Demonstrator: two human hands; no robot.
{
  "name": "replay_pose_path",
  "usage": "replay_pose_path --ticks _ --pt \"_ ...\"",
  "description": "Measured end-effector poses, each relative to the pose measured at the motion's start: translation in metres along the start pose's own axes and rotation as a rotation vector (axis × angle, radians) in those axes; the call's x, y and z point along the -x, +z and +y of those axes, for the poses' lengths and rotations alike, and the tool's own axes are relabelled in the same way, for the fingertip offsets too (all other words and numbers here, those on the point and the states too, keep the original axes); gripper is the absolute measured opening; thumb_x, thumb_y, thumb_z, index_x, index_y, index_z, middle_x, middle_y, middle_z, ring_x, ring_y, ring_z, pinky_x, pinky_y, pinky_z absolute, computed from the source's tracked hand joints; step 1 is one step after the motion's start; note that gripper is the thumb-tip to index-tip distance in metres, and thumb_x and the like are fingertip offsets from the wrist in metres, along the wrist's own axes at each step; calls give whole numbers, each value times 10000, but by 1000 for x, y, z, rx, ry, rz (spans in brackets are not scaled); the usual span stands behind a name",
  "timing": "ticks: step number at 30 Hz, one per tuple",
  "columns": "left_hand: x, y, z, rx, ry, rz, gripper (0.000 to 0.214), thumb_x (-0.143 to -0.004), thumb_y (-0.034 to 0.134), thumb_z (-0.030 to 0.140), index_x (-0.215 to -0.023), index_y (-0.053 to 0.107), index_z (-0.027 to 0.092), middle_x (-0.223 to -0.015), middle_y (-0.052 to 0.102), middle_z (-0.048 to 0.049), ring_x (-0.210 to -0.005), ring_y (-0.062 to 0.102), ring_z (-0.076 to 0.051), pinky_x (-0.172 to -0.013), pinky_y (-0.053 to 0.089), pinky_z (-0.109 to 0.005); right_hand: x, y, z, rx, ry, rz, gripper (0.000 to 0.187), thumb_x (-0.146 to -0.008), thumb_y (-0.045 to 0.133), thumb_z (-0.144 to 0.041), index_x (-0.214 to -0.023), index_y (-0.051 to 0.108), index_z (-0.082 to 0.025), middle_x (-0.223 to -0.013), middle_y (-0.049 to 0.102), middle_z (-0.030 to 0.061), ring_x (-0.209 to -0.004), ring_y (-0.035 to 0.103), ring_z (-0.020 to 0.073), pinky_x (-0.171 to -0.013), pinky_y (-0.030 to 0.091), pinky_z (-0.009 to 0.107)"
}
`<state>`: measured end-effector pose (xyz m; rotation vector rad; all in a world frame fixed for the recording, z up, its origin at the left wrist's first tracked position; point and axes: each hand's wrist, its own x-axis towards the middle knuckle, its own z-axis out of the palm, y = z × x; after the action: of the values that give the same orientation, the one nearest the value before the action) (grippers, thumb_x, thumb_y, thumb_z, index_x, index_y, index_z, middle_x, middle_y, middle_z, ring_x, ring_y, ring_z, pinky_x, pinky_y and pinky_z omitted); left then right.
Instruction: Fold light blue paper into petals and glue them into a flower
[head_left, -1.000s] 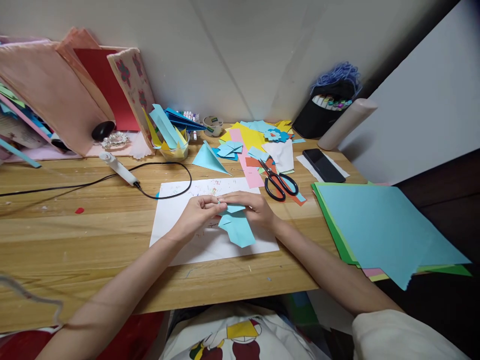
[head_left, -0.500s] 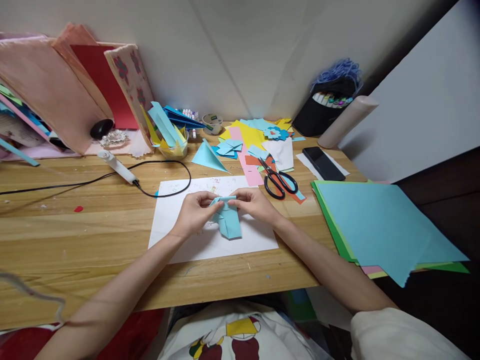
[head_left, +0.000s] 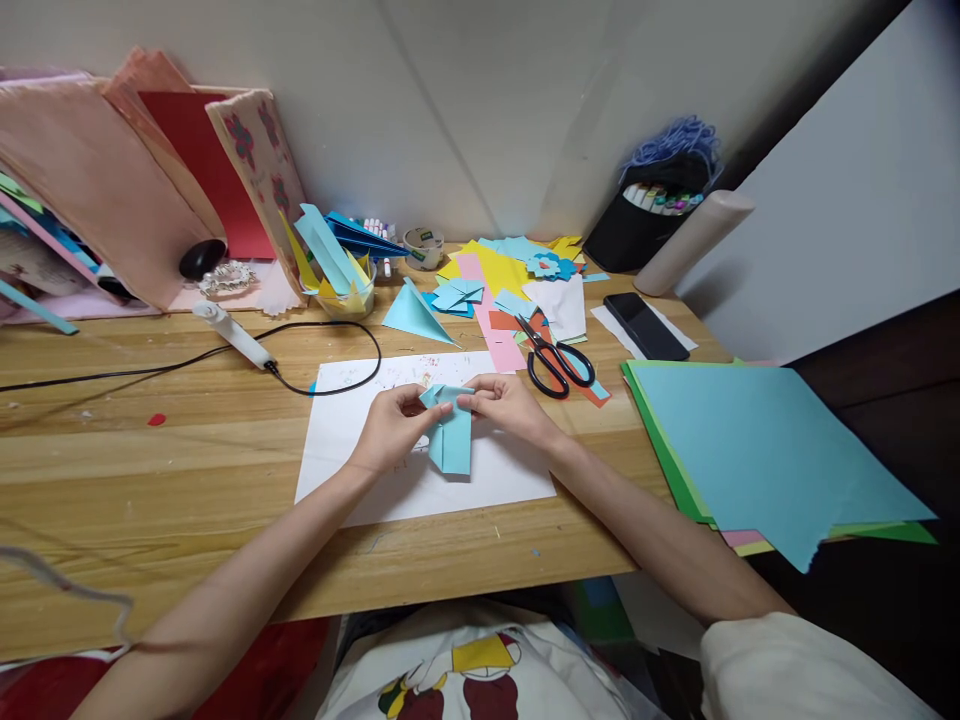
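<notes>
A folded light-blue paper piece point(head_left: 452, 435) hangs between both hands just above a white sheet point(head_left: 375, 470) on the wooden desk point(head_left: 187, 470). My left hand point(head_left: 390, 428) pinches its upper left corner with closed fingers. My right hand point(head_left: 506, 405) pinches the upper right edge, fingers pressed together. The lower part of the paper points down toward me.
Black scissors point(head_left: 559, 362) lie right of my hands on coloured paper scraps. A stack of blue and green sheets point(head_left: 750, 450) overhangs the desk's right edge. A phone point(head_left: 645, 325), a pen holder point(head_left: 652, 225), a glue gun with cable point(head_left: 232, 335) and a cup of paper strips point(head_left: 341, 275) stand farther back.
The blue paper has been turned from slanting to the right to hanging nearly straight down, and it looks narrower. Both hands have shifted slightly left and up.
</notes>
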<state>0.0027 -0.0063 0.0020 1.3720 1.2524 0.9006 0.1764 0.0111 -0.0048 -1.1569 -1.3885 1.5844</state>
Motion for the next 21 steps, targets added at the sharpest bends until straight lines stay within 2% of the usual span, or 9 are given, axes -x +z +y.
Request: replay_pose_path --ticks 3,6,10,13,18,21 --pt "-1 -3 -1 -57 -5 1 276 -635 658 380 -630 573 117 -574 545 0 -530 474 -101 -482 358 -207 1 -1 -1 26 1 -92 202 -693 642 -351 -722 622 -152 -659 641 -6 -624 606 116 -608 487 229" --pt "-1 -5 2 -72 -5 -44 241 -621 660 341 -632 578 115 -575 536 6 -533 461 -97 -489 354 -207 2 -2 0 115 -67 -158 237 -762 563 -380 -723 638 -158 -704 638 7 -655 609 127 -628 499 245" --pt "-1 -7 8 -25 -27 -99 248 -587 678 344 -625 585 117 -586 553 2 -540 471 -100 -498 359 -207 3 -3 3 251 -228 -130 228 -793 532 -342 -733 662 -164 -709 636 16 -627 587 123 -612 489 243" --pt "0 -8 10 -4 -45 -141 261 -586 679 356 -659 604 116 -608 570 -8 -560 486 -110 -513 371 -214 3 -3 4 280 -283 -142 228 -787 539 -343 -755 668 -158 -712 644 29 -634 583 133 -600 481 249" --pt "0 -8 6 -143 10 -144 232 -612 647 344 -618 581 122 -555 501 18 -539 429 -97 -492 330 -206 2 -5 0 427 -326 -194 244 -801 518 -360 -784 649 -154 -712 631 20 -634 552 118 -582 434 224" --pt "2 -5 2 -216 59 -179 237 -623 630 337 -546 533 136 -515 424 41 -528 376 -87 -485 295 -202 5 -3 -2 585 -394 -179 264 -816 496 -364 -705 624 -162 -593 567 -12 -537 470 91 -518 370 209"
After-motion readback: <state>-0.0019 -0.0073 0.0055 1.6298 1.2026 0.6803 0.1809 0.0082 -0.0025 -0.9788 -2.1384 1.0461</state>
